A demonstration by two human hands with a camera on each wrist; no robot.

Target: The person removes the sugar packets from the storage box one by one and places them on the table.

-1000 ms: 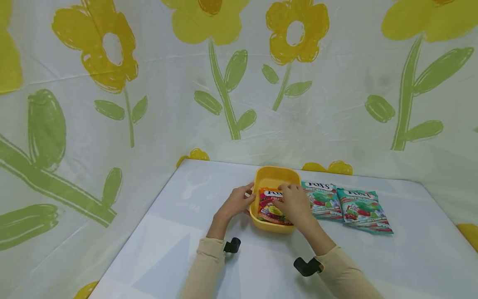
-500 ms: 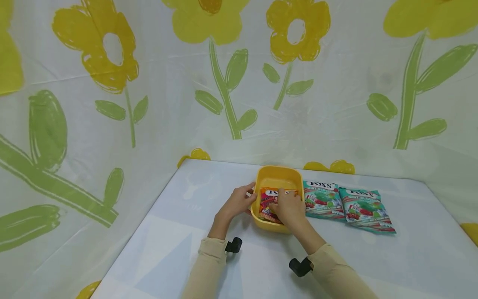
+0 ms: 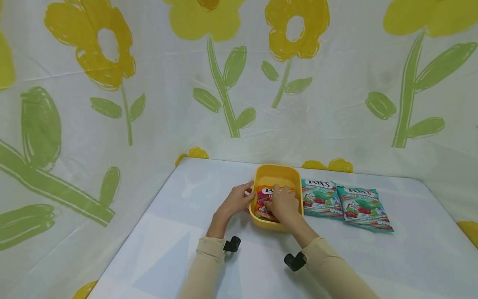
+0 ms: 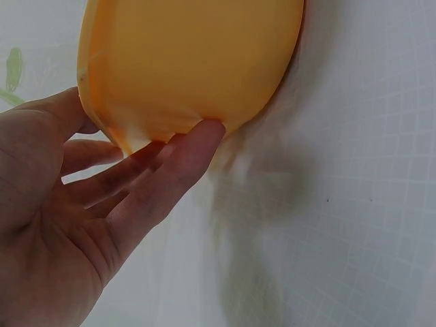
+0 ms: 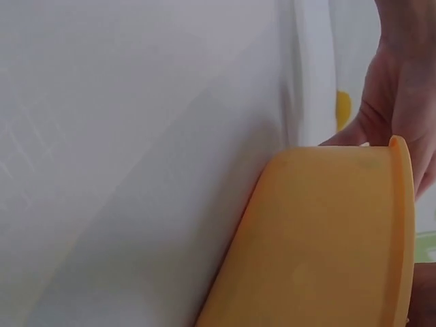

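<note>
A yellow plastic box point(image 3: 279, 170) stands on the table with an orange-red bag of Fox's candy point(image 3: 262, 207) lying in its near part. My left hand point(image 3: 236, 201) holds the box at its left side. In the left wrist view its fingers point(image 4: 167, 177) lie against the outer wall, the thumb up by the rim. Inside the box my right hand point(image 3: 285, 204) rests on the candy bag, fingertips down on its face and covering its right part. The right wrist view shows mainly the box's outer wall point(image 5: 320, 238), so the right fingertips are hidden there.
Two teal Fox's Mint Blossom candy bags lie right of the box: the nearer one point(image 3: 322, 200) close beside its wall, the other point(image 3: 365, 209) farther right, slightly overlapping. A flower-printed curtain point(image 3: 328, 108) hangs behind the pale table point(image 3: 175, 232).
Over the last second my right hand has shifted left across the candy bag, which stays in the box. My left hand keeps its place at the box's side.
</note>
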